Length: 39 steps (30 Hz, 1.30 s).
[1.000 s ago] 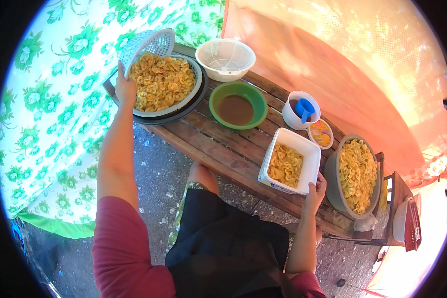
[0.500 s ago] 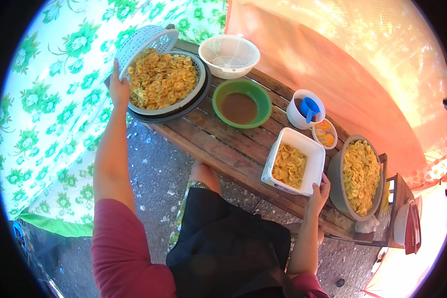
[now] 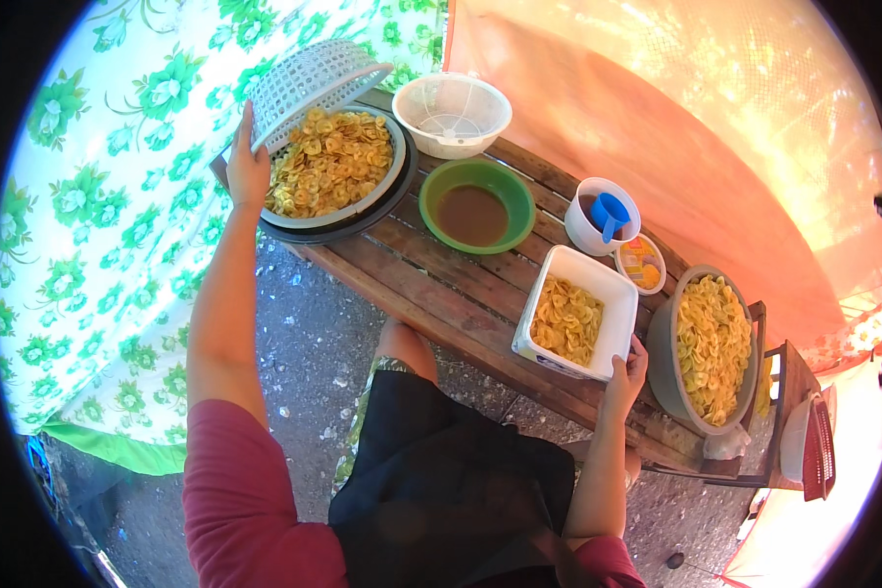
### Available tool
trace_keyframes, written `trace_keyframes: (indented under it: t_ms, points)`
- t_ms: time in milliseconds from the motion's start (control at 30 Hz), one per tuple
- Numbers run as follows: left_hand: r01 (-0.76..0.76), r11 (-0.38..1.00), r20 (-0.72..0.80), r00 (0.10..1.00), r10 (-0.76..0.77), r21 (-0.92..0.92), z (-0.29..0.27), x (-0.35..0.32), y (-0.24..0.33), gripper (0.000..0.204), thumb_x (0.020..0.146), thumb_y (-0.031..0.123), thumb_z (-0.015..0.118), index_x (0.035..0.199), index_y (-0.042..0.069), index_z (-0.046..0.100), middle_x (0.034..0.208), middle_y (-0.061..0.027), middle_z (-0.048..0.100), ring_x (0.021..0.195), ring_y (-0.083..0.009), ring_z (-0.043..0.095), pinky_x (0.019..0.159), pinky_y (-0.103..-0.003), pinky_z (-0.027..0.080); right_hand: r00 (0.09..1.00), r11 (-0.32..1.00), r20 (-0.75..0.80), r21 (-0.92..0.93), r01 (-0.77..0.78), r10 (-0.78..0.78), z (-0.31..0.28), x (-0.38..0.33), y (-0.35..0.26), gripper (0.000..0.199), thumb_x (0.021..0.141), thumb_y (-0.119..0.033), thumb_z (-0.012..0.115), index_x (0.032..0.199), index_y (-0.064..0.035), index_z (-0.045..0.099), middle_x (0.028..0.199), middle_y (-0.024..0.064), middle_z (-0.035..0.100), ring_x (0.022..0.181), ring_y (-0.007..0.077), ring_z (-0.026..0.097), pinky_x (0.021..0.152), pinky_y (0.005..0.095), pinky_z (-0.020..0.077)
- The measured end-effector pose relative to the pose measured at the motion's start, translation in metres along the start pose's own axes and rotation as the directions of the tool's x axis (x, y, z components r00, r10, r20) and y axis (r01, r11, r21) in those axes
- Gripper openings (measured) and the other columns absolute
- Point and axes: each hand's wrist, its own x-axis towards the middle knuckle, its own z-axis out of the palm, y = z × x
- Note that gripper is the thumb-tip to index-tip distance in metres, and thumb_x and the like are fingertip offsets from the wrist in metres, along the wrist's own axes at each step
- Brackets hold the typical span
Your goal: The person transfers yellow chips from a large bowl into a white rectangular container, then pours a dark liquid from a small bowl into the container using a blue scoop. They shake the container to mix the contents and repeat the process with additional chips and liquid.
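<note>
My left hand [image 3: 249, 167] grips the rim of a grey perforated basket [image 3: 309, 83], tilted bottom up over a heap of thin yellow slices, which look like banana chips [image 3: 333, 162]. These fill a grey colander [image 3: 399, 147] set in a dark basin [image 3: 382, 211] at the table's left end. At the right, my right hand [image 3: 629, 370] is closed on the near right corner of a white rectangular tub [image 3: 612, 323]. More yellow slices [image 3: 565, 318] lie in the tub. Just right of that hand is a grey basin [image 3: 662, 363] heaped with paler slices [image 3: 712, 343].
Along the slatted wooden table [image 3: 431, 284] stand a white strainer bowl [image 3: 451, 113], a green basin [image 3: 431, 211] of brown liquid and a white bucket [image 3: 583, 235] with a blue dipper [image 3: 610, 214]. A round lid [image 3: 641, 263] lies nearby. An orange sheet [image 3: 637, 108] hangs behind.
My left hand has tipped the perforated basket further over to the right, and more of its underside shows. The white tub has shifted slightly, still in my right hand.
</note>
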Motion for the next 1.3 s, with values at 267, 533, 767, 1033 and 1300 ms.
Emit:
trace_keyframes:
  t_ms: [267,533,767,1033,1300]
  points:
    - [0.044,0.997,-0.047,0.998,-0.041,0.058,-0.004,0.0,-0.006,0.079,0.08,-0.007,0.052,0.146,0.029,0.027,0.135,-0.0132,0.049,0.118,-0.0325,0.051,0.094,-0.04,0.044,1.0,1.0,0.002,0.003,0.004,-0.004,-0.002,0.003,0.002,0.044,0.08,0.006,0.051,0.124,-0.0007,0.051,0.085,0.0008,0.05,0.076,0.0082,0.048,0.071,0.0221,0.0416]
    - [0.102,0.995,-0.155,0.983,-0.101,-0.003,-0.01,-0.007,-0.011,0.079,0.078,-0.007,0.049,0.146,0.027,0.028,0.131,-0.0122,0.053,0.112,-0.032,0.051,0.096,-0.039,0.041,1.0,0.999,0.014,-0.024,0.021,-0.021,-0.003,0.004,0.001,0.043,0.081,0.005,0.051,0.124,-0.0003,0.051,0.084,0.0015,0.051,0.074,0.0087,0.048,0.07,0.0226,0.0421]
    - [0.205,0.893,-0.101,0.959,-0.266,-0.4,0.008,-0.03,0.039,0.067,0.081,-0.005,0.05,0.143,0.01,0.032,0.122,-0.017,0.055,0.104,-0.025,0.058,0.089,-0.034,0.046,1.0,0.996,0.019,-0.093,0.01,-0.008,-0.006,0.006,-0.003,0.043,0.08,0.005,0.052,0.123,-0.0005,0.051,0.083,0.002,0.05,0.074,0.0098,0.048,0.07,0.0234,0.0423]
    - [0.786,0.121,0.658,0.581,-0.479,-0.607,0.048,-0.114,0.144,0.037,0.083,-0.001,0.05,0.12,-0.003,0.045,0.115,-0.0171,0.057,0.102,-0.0309,0.061,0.082,-0.047,0.056,0.988,0.916,0.115,-0.397,-0.047,0.101,-0.014,0.011,-0.026,0.052,0.078,0.003,0.053,0.128,-0.0086,0.046,0.084,0.0051,0.051,0.076,0.0135,0.051,0.072,0.0281,0.0446]
    - [0.891,-0.24,0.874,0.27,-0.404,-0.386,0.102,-0.141,0.172,0.036,0.086,0.0,0.051,0.12,-0.002,0.045,0.119,-0.0171,0.055,0.104,-0.0322,0.06,0.087,-0.049,0.054,0.971,0.885,0.152,-0.455,-0.098,0.186,-0.016,0.021,-0.028,0.053,0.08,-0.002,0.057,0.13,-0.0088,0.042,0.091,0.0089,0.057,0.081,0.0176,0.057,0.076,0.0314,0.0477]
